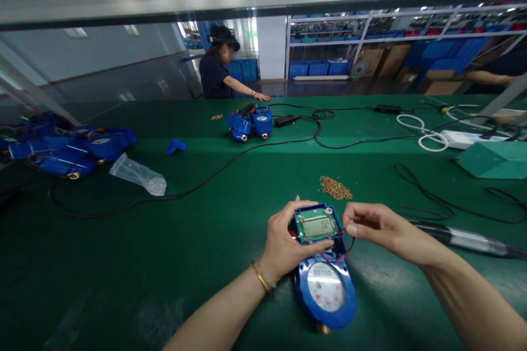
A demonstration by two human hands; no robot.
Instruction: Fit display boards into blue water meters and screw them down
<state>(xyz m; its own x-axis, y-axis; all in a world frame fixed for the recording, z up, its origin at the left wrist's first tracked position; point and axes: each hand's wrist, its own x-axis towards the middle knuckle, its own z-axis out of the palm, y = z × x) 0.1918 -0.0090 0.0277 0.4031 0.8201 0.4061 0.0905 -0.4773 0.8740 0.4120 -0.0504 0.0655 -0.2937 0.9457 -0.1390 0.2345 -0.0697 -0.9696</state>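
A blue water meter (325, 292) lies on the green table in front of me, its round dial facing up. Its box at the far end is uncovered and shows a green circuit board (308, 218) with a lit display. My left hand (284, 241) is wrapped around the box, thumb across its near edge. On the box's right side, my right hand (370, 225) pinches thin red and black wires (348, 252) between thumb and fingertips. The wires loop down toward the gap between box and dial. Just beyond sits a pile of small brass screws (335, 187).
An electric screwdriver (473, 240) lies at right, near a green box (494, 159). Black cables (247, 149) cross the table. More blue meters stand at far centre (262, 122) and left (69, 148), near a plastic bag (140, 174). A person (218, 66) works across the table.
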